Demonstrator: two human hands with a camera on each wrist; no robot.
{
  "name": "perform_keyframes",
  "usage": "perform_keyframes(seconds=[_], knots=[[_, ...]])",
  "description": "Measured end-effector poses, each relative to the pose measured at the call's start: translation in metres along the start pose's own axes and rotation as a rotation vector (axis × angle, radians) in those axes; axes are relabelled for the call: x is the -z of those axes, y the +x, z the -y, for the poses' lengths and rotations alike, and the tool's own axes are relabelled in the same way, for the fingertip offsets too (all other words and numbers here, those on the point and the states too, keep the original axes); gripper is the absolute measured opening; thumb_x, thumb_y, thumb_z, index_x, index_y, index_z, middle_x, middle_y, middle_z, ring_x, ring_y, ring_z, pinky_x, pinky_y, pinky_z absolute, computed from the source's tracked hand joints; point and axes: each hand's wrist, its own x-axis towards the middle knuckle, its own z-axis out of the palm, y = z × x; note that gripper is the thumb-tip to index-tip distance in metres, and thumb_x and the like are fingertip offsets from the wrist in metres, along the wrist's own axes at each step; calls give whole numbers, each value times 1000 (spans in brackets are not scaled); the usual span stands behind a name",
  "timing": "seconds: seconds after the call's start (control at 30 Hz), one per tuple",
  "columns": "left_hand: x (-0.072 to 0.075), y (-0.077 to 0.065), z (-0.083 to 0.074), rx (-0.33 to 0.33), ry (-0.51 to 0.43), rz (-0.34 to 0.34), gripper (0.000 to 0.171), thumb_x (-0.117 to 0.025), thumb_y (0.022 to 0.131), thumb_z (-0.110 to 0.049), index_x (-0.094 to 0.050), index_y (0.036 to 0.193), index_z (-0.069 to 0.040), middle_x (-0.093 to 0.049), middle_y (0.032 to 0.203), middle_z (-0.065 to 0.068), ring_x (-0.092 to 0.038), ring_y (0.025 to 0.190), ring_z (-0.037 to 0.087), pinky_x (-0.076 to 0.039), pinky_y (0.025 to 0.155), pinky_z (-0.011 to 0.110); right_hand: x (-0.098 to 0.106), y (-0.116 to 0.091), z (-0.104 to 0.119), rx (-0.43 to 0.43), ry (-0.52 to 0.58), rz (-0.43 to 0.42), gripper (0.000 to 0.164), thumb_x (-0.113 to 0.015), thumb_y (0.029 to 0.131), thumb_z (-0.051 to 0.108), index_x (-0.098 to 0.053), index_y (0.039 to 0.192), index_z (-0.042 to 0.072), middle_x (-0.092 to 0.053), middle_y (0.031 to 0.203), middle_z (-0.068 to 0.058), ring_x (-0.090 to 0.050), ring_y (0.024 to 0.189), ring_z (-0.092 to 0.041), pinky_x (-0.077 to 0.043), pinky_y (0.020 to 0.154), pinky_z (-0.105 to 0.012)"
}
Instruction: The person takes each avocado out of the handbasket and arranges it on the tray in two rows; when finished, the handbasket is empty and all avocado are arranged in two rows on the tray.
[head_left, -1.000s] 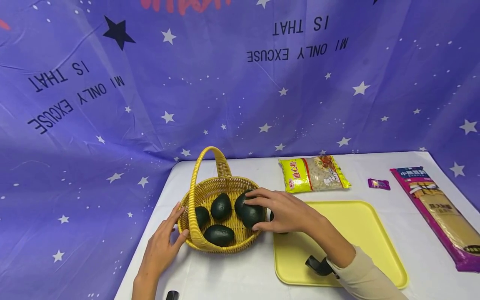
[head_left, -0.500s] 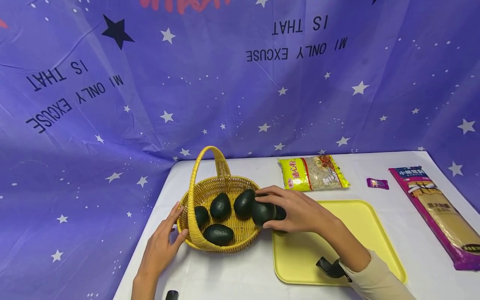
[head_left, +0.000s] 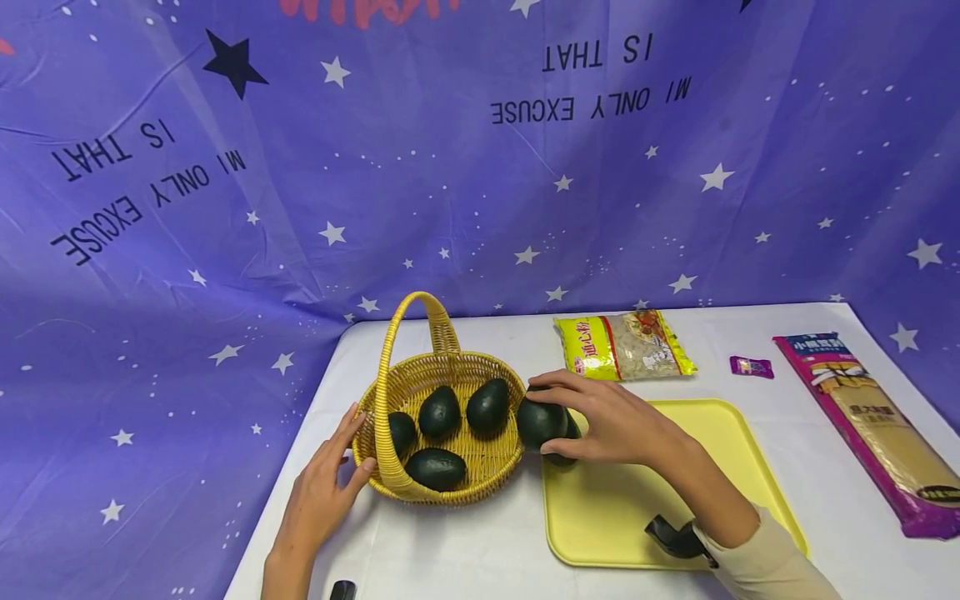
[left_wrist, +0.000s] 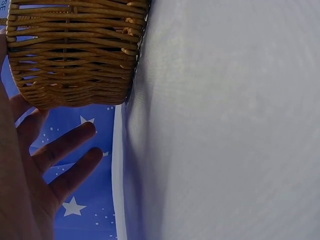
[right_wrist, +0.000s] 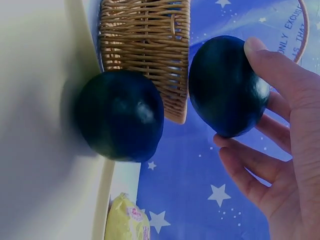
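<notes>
My right hand [head_left: 600, 417] holds a dark green avocado [head_left: 540, 423] between thumb and fingers, just outside the right rim of the yellow wicker basket [head_left: 480, 493]. In the right wrist view this held avocado [right_wrist: 227, 85] is raised, apart from a second avocado [right_wrist: 120, 115] lying on the yellow tray [head_left: 675, 550]. Several more avocados [head_left: 439, 413] lie inside the basket. At the basket's left side, my left hand [head_left: 318, 500] rests its thumb and fingertips against the rim. The left wrist view shows its fingers mostly straight beside the woven wall [left_wrist: 75, 55].
Behind the tray lies a yellow bag of pasta [head_left: 626, 346]. A small purple packet [head_left: 752, 367] and a long purple-edged noodle pack [head_left: 870, 425] lie to the right. A starry blue-purple cloth [head_left: 450, 167] hangs behind the white table [head_left: 450, 550].
My right hand has carried the avocado from inside the basket rightward over the rim to the tray's near-left corner. The left hand stays at the basket's rim.
</notes>
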Motion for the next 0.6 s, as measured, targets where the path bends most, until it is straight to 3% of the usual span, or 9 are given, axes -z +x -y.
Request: perform_keyframes(seconds=[0.37, 0.6], knots=[[-1, -2, 1, -8, -6, -9, 68, -71, 104, -32, -45, 166, -29, -38, 173, -10, -72, 112, 25, -64, 87, 52, 4, -13, -7, -55, -12, 17, 63, -89, 89, 44, -70, 143, 15, -62, 150, -2, -62, 137, -29, -58, 109, -48], [-1, 0, -1, -5, -8, -2, 67, -69, 105, -34, -43, 167, -31, -38, 173, -9, -72, 112, 25, -64, 87, 53, 8, -22, -12, -104, -28, 15, 65, -89, 88, 45, -70, 143, 16, -62, 151, 0, -62, 138, -27, -58, 108, -47]])
